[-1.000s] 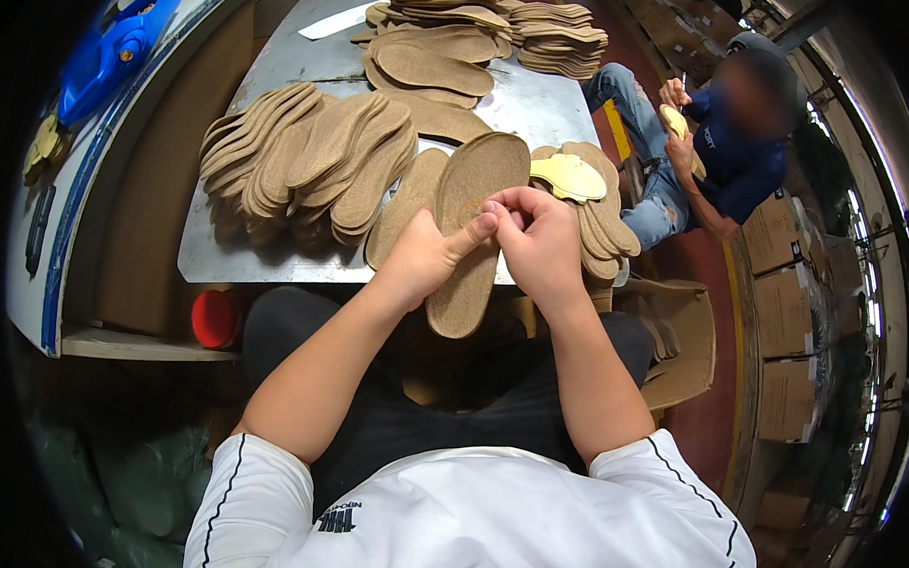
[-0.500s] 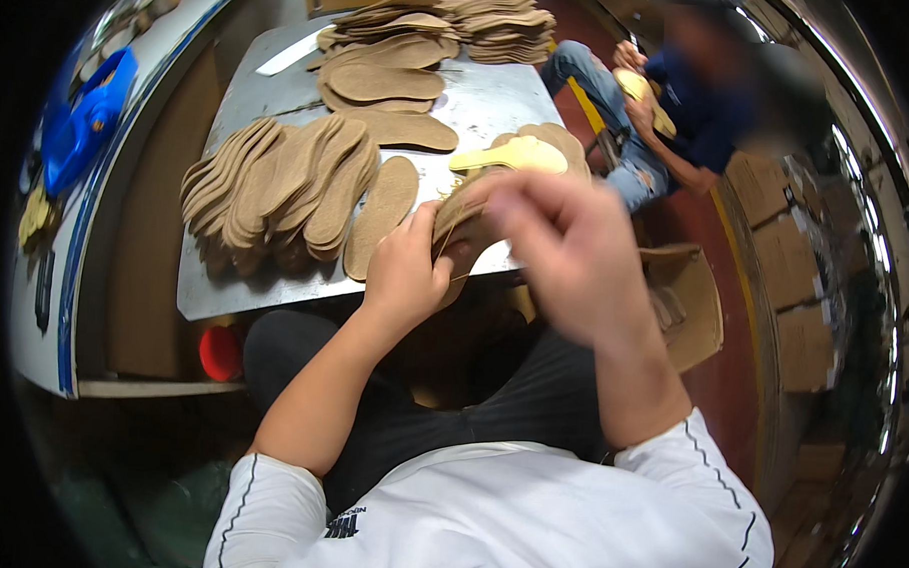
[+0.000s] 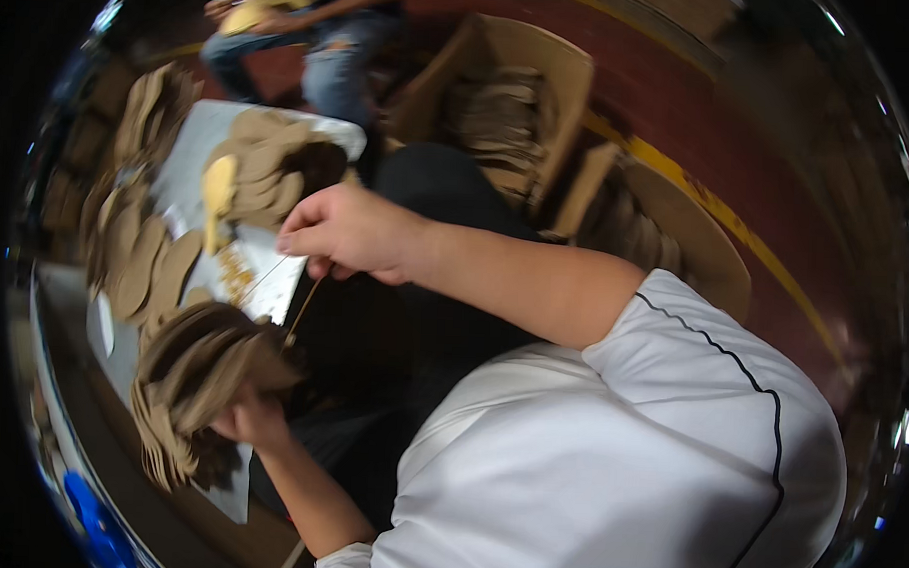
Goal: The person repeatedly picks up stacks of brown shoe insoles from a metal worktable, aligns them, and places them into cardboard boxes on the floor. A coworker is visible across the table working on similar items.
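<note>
My left hand [image 3: 254, 417] is closed around a bundle of brown insoles [image 3: 237, 362], blurred by motion, beside the stacks at the table's near edge. Above and to the right, my right hand [image 3: 346, 232] pinches a thin yellowish-brown rubber band [image 3: 308, 304], stretched up from the end of the bundle. Small yellow bands [image 3: 234, 276] lie loose on the metal table [image 3: 286, 296] next to it. A yellow sole-shaped piece [image 3: 218, 188] rests against a pile of brown insoles [image 3: 268, 182] farther back.
More insole stacks [image 3: 126, 237] line the table's left side. At the right, a cardboard box [image 3: 572, 83] holds insoles, with another open carton [image 3: 721, 263] nearer. Across the table sits a person in jeans [image 3: 333, 79], holding a yellow piece [image 3: 269, 9]. A blue object [image 3: 101, 522] is lower left.
My view has swung to the right, bringing the boxes in. My right hand has drawn away from the bundle, and the band now stretches between them.
</note>
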Available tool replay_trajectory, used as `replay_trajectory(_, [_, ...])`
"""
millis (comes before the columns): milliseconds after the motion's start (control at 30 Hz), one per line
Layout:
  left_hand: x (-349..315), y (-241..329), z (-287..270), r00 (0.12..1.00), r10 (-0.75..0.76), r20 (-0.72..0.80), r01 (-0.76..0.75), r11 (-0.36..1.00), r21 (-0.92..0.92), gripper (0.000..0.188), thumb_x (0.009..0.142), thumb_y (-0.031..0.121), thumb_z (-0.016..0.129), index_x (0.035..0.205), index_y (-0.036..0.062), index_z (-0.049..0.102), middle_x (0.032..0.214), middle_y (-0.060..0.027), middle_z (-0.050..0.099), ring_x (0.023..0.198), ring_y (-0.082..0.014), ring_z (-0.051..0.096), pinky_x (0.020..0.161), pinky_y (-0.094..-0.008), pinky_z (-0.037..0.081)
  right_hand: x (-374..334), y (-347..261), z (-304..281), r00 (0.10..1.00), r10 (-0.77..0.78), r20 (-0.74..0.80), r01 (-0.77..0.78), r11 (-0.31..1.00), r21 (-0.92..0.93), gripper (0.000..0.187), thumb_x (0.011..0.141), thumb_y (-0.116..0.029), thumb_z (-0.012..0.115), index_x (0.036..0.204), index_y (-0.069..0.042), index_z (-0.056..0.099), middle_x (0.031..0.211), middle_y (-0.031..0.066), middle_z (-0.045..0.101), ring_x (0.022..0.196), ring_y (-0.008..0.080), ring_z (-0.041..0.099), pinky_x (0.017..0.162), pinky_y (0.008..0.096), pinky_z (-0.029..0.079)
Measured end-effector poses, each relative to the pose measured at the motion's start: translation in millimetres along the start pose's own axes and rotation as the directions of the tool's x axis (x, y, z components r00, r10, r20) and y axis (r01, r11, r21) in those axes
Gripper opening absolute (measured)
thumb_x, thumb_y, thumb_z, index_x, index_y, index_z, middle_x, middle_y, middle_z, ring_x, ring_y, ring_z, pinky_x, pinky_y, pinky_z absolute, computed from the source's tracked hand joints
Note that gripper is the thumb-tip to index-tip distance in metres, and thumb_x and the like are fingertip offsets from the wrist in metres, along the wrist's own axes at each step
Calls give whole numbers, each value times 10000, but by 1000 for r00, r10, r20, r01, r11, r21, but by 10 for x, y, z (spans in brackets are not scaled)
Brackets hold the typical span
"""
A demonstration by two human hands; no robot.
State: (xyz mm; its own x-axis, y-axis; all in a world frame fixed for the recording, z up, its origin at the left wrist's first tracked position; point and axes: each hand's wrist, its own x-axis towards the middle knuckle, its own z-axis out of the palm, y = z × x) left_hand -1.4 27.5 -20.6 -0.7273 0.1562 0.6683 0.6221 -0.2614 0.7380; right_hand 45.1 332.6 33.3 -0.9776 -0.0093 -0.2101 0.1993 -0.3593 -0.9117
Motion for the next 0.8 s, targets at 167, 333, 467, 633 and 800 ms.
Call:
replay_trajectory(167, [76, 75, 379, 818, -541, 195, 543, 613, -574, 644, 1227, 481, 562, 1658, 2, 535, 1551, -217, 660, 1410, -373, 644, 1240, -585, 508, -1202, 24, -359, 993, 100, -57, -64, 888, 455, 246, 1136, -270, 729, 1310, -97, 705, 1218, 32, 743, 1094, 142, 743, 923, 389, 565])
replay_trajectory(333, [150, 284, 1192, 761, -425, 490, 645, 409, -646, 694, 1253, 530, 448, 1690, -9, 456, 1533, -199, 608, 1381, -329, 606, 1209, -544, 526, -2177, 7, -739, 728, -433, -531, 228, 884, -409, 440, 1068, -194, 804, 1391, -29, 554, 1156, 52, 542, 1120, 153, 554, 919, 352, 538])
replay_trajectory(467, [-53, 609, 2051, 579, -722, 378, 815, 527, -243, 791, 1239, 614, 426, 1722, -12, 426, 1733, -180, 517, 1560, -314, 557, 1278, -483, 478, -2365, 21, -702, 924, -322, -205, 265, 928, -263, 1023, 1051, -576, 824, 1704, 16, 305, 1616, 299, 481, 1475, 344, 571, 1152, 405, 530])
replay_trajectory(633, [-173, 706, 2877, 491, -516, 702, 588, 791, 169, 918, 1188, 675, 429, 1814, 10, 336, 1851, -203, 398, 1733, -339, 345, 1407, -481, 252, -2380, 249, -1532, 906, 16, -422, 56, 986, 157, 1024, 947, -532, 952, 1636, 58, 477, 1589, 242, 614, 1510, 332, 600, 1201, 447, 545])
replay_trajectory(800, [79, 471, 2627, 469, -549, 692, 85, 808, 583, 724, 1021, 132, 837, 1688, 31, 574, 1764, -195, 542, 1681, -380, 448, 1371, -479, 361, -3655, 840, -3537, 759, 491, -427, -393, 869, 300, 954, 931, -294, 995, 1680, 1, 482, 1637, 189, 628, 1514, 296, 621, 1227, 529, 564])
